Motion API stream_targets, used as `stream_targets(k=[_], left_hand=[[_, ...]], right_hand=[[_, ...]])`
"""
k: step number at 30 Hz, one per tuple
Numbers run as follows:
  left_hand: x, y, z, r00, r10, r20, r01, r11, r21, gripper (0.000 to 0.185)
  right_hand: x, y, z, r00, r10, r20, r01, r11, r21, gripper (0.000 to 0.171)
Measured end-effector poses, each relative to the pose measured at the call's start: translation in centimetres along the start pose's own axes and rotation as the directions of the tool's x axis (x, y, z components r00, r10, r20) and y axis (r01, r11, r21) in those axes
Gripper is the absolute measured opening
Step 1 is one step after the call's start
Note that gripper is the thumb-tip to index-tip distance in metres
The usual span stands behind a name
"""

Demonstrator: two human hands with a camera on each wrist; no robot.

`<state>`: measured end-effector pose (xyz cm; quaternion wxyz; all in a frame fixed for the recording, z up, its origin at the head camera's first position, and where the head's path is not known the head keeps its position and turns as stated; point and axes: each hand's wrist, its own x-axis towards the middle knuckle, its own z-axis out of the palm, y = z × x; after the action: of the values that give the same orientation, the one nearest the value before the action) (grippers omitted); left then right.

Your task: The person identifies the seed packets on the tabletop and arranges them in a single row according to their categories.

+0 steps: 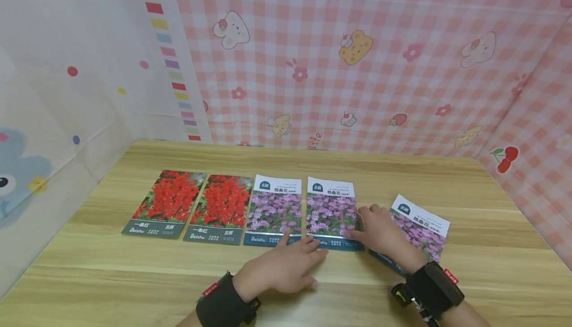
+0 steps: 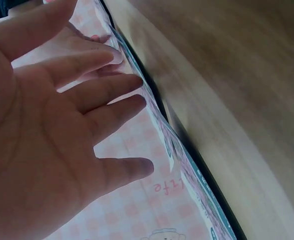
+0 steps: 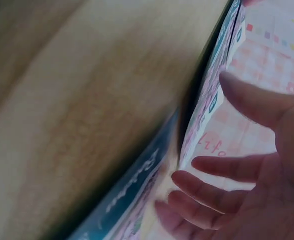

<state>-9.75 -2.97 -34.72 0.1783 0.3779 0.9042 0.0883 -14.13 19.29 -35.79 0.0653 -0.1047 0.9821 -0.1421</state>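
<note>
Five flower seed packets lie on a wooden table (image 1: 491,247). My left hand (image 1: 308,250) lies flat with straight fingers, its tips touching the bottom edge of the fourth packet (image 1: 331,210), a purple-flower one. My right hand (image 1: 364,225) rests open on the tilted fifth purple packet (image 1: 424,228), fingertips against the fourth packet's right edge. In the left wrist view, the left hand (image 2: 86,115) is spread beside a packet edge (image 2: 187,165). The right wrist view shows the right hand (image 3: 227,190) open over a teal packet border (image 3: 131,200).
Two red-flower packets (image 1: 170,200) (image 1: 223,205) and a third purple packet (image 1: 274,208) lie in a row to the left. A pink checked cloth (image 1: 380,69) hangs behind and to the right, a white patterned cloth (image 1: 67,94) on the left.
</note>
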Motion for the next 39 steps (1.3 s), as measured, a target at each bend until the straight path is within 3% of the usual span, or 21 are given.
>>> stream_targets(k=[3,6,13,21,26,34,39], left_hand=[[-0.1,0.1,0.0,0.999,0.003,0.032,-0.004,1.0,0.016,0.06],[-0.2,0.1,0.1,0.999,0.008,0.043,-0.009,1.0,0.027,0.059],[-0.1,0.1,0.2,0.998,0.015,0.059,-0.016,0.999,0.03,0.057],[-0.1,0.1,0.0,1.0,0.021,0.007,-0.022,1.0,0.019,0.058],[-0.1,0.0,0.0,0.999,0.013,-0.045,-0.013,1.0,0.008,0.059],[0.0,-0.1,-0.3,0.992,-0.003,-0.124,0.007,1.0,0.029,0.055],[0.2,-0.4,-0.6,0.987,-0.035,-0.16,0.041,0.999,0.032,0.054]], right_hand=[[-0.1,-0.3,0.2,0.998,-0.065,0.005,0.066,0.996,-0.053,0.069],[-0.2,-0.5,0.3,0.995,-0.089,0.051,0.09,0.996,-0.025,0.074],[-0.4,-0.7,0.4,0.993,-0.071,0.097,0.068,0.997,0.03,0.075],[-0.5,0.5,-0.1,0.995,-0.097,0.02,0.095,0.99,0.101,0.068],[-1.1,1.9,-1.4,0.999,-0.043,-0.029,0.048,0.98,0.192,0.064],[-2.2,5.5,-3.1,0.992,0.058,-0.115,-0.04,0.988,0.151,0.055],[-3.1,7.3,-3.8,0.981,0.152,-0.123,-0.131,0.978,0.166,0.048]])
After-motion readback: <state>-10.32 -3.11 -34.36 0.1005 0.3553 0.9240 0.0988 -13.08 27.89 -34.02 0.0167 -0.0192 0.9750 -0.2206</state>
